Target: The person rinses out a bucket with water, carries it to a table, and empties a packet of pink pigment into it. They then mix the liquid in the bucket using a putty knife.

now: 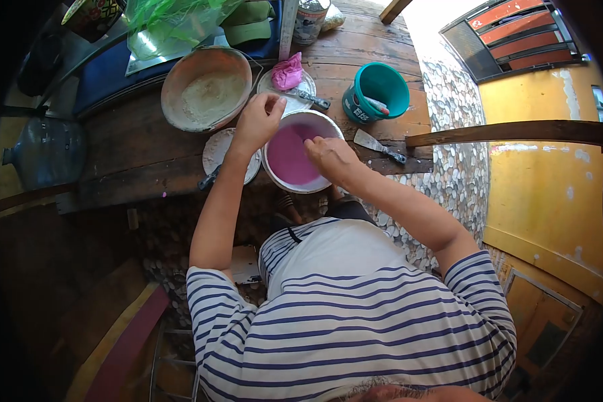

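Note:
A white bucket (266, 163) holding pink-purple liquid stands at the table's front edge. Over its right side is my right hand (330, 158), fingers curled together above the liquid; what they hold, if anything, is hidden. My left hand (262, 119) hovers by the bucket's upper left rim, thumb and fingers curved and apart, holding nothing visible. Behind the bucket, a white lid (268, 83) carries a crumpled pink cloth or bag (287, 72) and a dark-handled tool (309, 98). Left of the bucket lies another smeared white lid (216, 147) with a dark handle (209, 177) at its edge.
A large powdery basin (208, 90) sits back left, beside green plastic (167, 27). To the right are a teal bucket (384, 90) and a putty knife (380, 147). A clear water jug (47, 153) is far left; a wooden beam (516, 136) extends at right.

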`<state>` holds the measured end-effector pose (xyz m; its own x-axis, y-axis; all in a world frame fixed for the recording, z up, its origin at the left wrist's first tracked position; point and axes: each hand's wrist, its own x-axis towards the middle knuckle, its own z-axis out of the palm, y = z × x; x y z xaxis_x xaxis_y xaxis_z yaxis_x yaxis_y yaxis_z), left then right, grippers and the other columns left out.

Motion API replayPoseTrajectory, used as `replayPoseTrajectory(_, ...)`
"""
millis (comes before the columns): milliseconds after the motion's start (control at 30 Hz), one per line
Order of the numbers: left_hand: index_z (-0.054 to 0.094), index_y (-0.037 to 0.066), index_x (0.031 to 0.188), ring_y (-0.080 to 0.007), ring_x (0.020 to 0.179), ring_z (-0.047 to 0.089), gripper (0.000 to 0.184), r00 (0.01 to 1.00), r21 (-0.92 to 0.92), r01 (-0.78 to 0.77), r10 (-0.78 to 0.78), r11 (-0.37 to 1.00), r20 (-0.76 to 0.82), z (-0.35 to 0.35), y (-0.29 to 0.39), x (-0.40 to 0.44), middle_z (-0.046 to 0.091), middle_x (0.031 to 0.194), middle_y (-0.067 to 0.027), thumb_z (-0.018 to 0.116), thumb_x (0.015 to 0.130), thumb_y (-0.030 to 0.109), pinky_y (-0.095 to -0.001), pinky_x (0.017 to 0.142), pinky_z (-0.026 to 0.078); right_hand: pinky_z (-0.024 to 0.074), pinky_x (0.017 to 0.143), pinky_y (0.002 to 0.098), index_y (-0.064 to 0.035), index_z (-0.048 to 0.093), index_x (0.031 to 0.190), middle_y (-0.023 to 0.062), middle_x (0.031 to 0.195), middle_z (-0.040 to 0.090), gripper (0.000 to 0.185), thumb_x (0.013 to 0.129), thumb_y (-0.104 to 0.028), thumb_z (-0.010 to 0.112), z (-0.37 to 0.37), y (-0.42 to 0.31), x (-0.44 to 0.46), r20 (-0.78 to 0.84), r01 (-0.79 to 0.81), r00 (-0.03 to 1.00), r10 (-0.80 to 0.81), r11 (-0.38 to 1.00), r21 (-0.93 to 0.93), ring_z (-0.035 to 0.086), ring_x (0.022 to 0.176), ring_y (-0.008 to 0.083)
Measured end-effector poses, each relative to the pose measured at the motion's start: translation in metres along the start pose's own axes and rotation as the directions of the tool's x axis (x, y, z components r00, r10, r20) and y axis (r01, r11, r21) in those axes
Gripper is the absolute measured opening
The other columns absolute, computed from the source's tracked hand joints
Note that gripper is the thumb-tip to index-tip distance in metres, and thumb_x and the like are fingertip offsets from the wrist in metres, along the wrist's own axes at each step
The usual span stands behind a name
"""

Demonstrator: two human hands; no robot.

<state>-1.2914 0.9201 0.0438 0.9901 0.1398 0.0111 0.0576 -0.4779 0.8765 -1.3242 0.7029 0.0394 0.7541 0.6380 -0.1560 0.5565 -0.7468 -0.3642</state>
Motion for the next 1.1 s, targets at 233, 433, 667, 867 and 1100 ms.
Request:
replayPoseTrajectory(233,0.067,-0.004,0.104,-0.0378,0.101,0.067,0.041,0.968,0.188,0.084,-0.125,0.979,0.219,0.049,-0.028,0.072,0.069,0.107,-0.0251,0.063,0.091,0.034,-0.0459,0.088,0.051,0.0561,0.071,0.044,-0.002,0.063,0.097,0.0184,0.087,0.067,0.015,0.09,-0.009,0.052,-0.028,-0.004,-0.002,0.037,0.076,0.997,-0.073,0.995,-0.072,0.069,0.082,0.0338)
replayPoseTrajectory(433,0.06,-0.005,0.117,-0.0418,0.113,0.061,0.049,0.958,0.481,0.064,-0.188,0.874,0.214,0.07,-0.057,0.111,0.063,0.119,-0.0286,0.064,0.089,0.035,-0.0472,0.098,0.048,0.0558,0.07,0.0444,-0.0011,0.059,0.094,0.0187,0.087,0.066,0.011,0.09,-0.01,0.055,-0.04,0.001,0.006,0.071,0.139,0.988,-0.135,0.989,-0.048,0.069,0.08,0.0351)
replayPoseTrajectory(667,0.053,-0.006,0.124,-0.0448,0.117,0.058,0.059,0.965,0.529,0.101,-0.212,0.843,0.154,0.082,-0.073,0.138,0.058,0.124,-0.0323,0.071,0.084,0.033,-0.0474,0.101,0.048,0.0544,0.07,0.0453,-0.003,0.056,0.098,0.018,0.087,0.066,0.023,0.092,-0.024,0.063,-0.036,0.008,0.025,0.004,0.032,0.999,-0.032,0.999,0.02,0.068,0.081,0.036)
replayPoseTrajectory(867,0.053,-0.005,0.124,-0.0416,0.117,0.059,0.059,0.955,0.591,0.125,-0.258,0.797,0.144,0.084,-0.07,0.148,0.058,0.126,-0.0291,0.072,0.083,0.032,-0.0469,0.099,0.05,0.0549,0.066,0.0435,-0.004,0.054,0.099,0.0168,0.088,0.066,0.029,0.09,-0.028,0.067,-0.045,0.005,0.025,-0.045,-0.039,0.998,0.039,0.999,-0.004,0.068,0.077,0.0346)
replayPoseTrajectory(1100,0.059,0.002,0.122,-0.0393,0.114,0.062,0.053,0.957,0.665,0.124,-0.267,0.736,0.117,0.097,-0.073,0.162,0.062,0.124,-0.0223,0.071,0.084,0.037,-0.0469,0.096,0.052,0.0558,0.059,0.0391,-0.0061,0.056,0.1,0.0114,0.088,0.062,0.027,0.089,-0.028,0.067,-0.046,0.007,0.021,-0.177,-0.071,0.983,0.057,0.995,-0.076,0.07,0.073,0.028)
